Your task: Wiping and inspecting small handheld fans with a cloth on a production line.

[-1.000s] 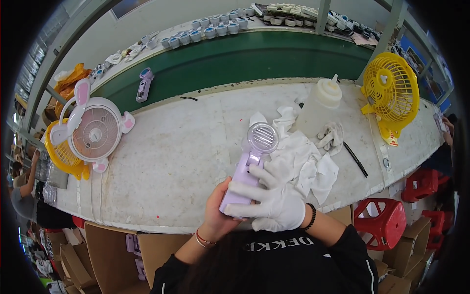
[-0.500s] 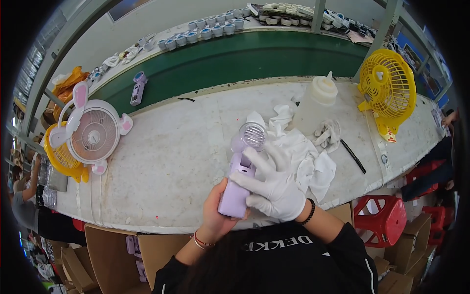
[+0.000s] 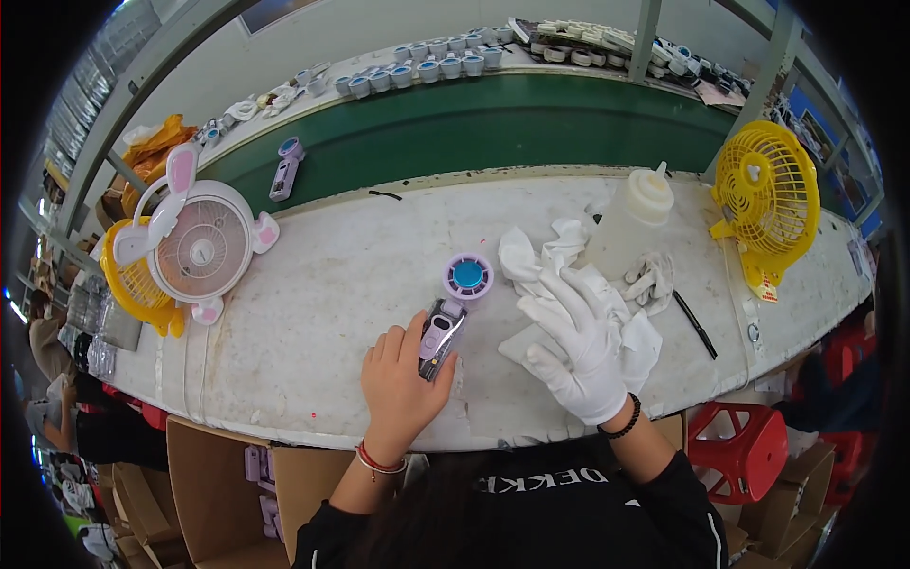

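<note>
A light purple handheld fan [image 3: 468, 275] lies on the white table, its round head with a blue centre turned up and its dark glossy handle panel showing. My bare left hand [image 3: 403, 379] is round the lower part of its handle, fingers along the left side and thumb at the right. My right hand [image 3: 572, 356], in a white glove, is open with fingers stretched out over a heap of white cloths [image 3: 640, 346]. Whether it touches the cloth I cannot tell. Beyond the cloths stands a translucent squeeze bottle [image 3: 632, 223], next to a crumpled glove [image 3: 651, 283].
A black pen [image 3: 695, 324] lies right of the cloths. Yellow fan [image 3: 768, 204] stands far right; rabbit-eared fan [image 3: 201, 251] far left. Another purple handheld fan [image 3: 285, 169] rests on the green belt [image 3: 427, 142]. Below the front edge are a cardboard box [image 3: 213, 503] and red stool [image 3: 739, 450].
The handheld fan has gone from between both hands down to the table, now showing its blue-centred side. My right hand has left it and moved right, over the cloths.
</note>
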### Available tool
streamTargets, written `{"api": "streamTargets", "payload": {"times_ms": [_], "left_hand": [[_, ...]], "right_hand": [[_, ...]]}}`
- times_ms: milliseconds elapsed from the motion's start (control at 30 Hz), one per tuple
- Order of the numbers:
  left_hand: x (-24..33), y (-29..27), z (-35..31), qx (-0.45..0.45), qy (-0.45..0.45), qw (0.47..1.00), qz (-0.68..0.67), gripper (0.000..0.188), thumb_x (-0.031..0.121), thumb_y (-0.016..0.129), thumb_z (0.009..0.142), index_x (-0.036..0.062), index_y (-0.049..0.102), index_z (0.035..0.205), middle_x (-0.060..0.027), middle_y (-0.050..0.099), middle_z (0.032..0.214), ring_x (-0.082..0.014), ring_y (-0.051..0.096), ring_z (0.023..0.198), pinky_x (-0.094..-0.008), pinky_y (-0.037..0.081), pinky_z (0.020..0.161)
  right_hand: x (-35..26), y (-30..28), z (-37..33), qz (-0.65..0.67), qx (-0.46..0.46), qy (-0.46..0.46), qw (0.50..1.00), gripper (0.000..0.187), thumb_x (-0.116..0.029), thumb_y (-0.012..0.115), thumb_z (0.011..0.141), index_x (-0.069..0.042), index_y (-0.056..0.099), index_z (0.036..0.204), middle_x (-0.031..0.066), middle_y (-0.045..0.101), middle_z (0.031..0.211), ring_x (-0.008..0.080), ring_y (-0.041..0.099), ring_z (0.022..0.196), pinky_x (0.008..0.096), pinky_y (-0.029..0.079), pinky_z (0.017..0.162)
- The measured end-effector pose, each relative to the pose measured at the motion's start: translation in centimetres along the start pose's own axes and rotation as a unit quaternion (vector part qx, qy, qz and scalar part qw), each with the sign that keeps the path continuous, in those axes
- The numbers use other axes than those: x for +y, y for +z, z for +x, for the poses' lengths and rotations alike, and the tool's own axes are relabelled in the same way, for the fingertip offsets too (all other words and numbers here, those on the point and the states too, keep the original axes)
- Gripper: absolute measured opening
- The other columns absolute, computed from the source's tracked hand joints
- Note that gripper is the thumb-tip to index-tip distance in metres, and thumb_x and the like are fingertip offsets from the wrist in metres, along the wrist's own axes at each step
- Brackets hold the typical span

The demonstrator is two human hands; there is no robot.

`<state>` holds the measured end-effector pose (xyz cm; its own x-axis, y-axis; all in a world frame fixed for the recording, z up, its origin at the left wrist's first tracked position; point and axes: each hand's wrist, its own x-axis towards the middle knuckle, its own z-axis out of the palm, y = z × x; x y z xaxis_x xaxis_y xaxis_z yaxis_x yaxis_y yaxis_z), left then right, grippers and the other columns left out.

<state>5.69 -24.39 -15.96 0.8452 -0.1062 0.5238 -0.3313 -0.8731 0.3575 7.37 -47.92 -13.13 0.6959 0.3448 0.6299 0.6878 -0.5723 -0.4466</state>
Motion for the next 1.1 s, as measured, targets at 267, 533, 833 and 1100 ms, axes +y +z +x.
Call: {"api": "streamTargets", "payload": {"times_ms": [267, 533, 833, 1100], "left_hand": [[-0.4, -1.1, -0.4, -0.124, -0.11, 0.986, -0.03, 0.071, 0.029, 0.079, 0.072, 0.0031, 0.05, 0.131, -0.0114, 0.054, 0.095, -0.0299, 0.057, 0.084, -0.0404, 0.047, 0.076], [-2.2, -2.4, -1.1, -0.224, -0.109, 0.951, -0.186, 0.053, 0.013, 0.074, 0.074, 0.0029, 0.054, 0.122, -0.0137, 0.054, 0.102, -0.0285, 0.06, 0.089, -0.0368, 0.05, 0.078], [-1.2, -2.0, -0.6, -0.199, -0.092, 0.949, -0.229, 0.045, -0.004, 0.062, 0.077, 0.0052, 0.055, 0.121, -0.0107, 0.059, 0.111, -0.0138, 0.06, 0.074, -0.0249, 0.046, 0.054], [1.2, -2.9, -0.4, -0.249, 0.044, 0.937, -0.24, 0.067, 0.027, 0.08, 0.075, 0.0065, 0.051, 0.131, -0.0148, 0.054, 0.122, -0.0295, 0.057, 0.101, -0.0383, 0.049, 0.085]], "right_hand": [[0.8, -0.3, 0.4, -0.017, -0.03, 0.008, 0.999, 0.043, -0.022, 0.072, 0.081, -0.009, 0.061, 0.121, 0.0177, 0.053, 0.134, 0.0403, 0.047, 0.123, 0.0482, 0.04, 0.101], [2.3, -0.2, -0.1, -0.018, -0.028, 0.021, 0.999, 0.047, -0.018, 0.07, 0.08, -0.009, 0.058, 0.124, 0.0152, 0.053, 0.134, 0.0382, 0.049, 0.123, 0.0463, 0.041, 0.101], [2.1, 1.1, -0.9, 0.048, -0.121, 0.11, 0.985, 0.064, -0.028, 0.074, 0.081, -0.007, 0.049, 0.136, 0.0161, 0.048, 0.138, 0.0362, 0.05, 0.124, 0.0424, 0.042, 0.102], [2.7, 1.9, -0.9, -0.002, -0.1, 0.079, 0.992, 0.072, -0.038, 0.074, 0.079, -0.005, 0.047, 0.137, 0.0159, 0.053, 0.13, 0.0359, 0.055, 0.111, 0.0423, 0.044, 0.095]]}}
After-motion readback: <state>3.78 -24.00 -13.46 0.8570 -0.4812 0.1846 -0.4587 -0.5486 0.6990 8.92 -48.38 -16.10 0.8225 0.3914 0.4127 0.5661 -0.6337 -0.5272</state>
